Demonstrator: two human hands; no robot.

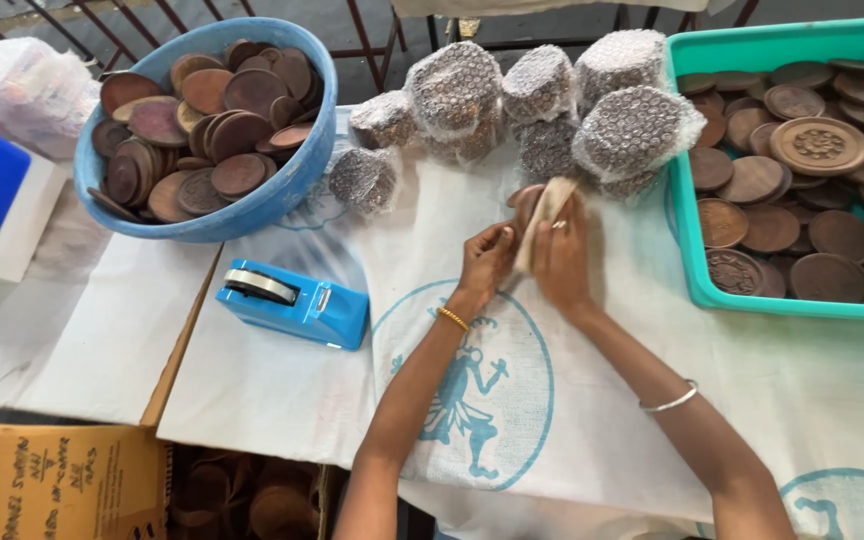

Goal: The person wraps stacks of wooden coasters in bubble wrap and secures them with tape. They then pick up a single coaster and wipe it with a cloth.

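Far to the left of the hands sits a blue round tub (pixel 282 190) heaped with brown wooden discs (pixel 207 120). Nearer, down and left of the left hand, a blue tape dispenser (pixel 297 303) lies on the white printed cloth (pixel 282 400) that covers the table. The left hand (pixel 485 262), a gold bangle at its wrist, is closed with its fingertips pinching the lower edge of a pale cloth pad (pixel 544 220). The right hand (pixel 562 260), just beside it and touching the same pad, is clamped on a brown disc (pixel 525 203) with the pad pressed against it. Just above both hands stand several bubble-wrapped bundles (pixel 552 100). To the right of the right hand, a teal tray (pixel 687 250) holds more carved brown discs (pixel 818 145).
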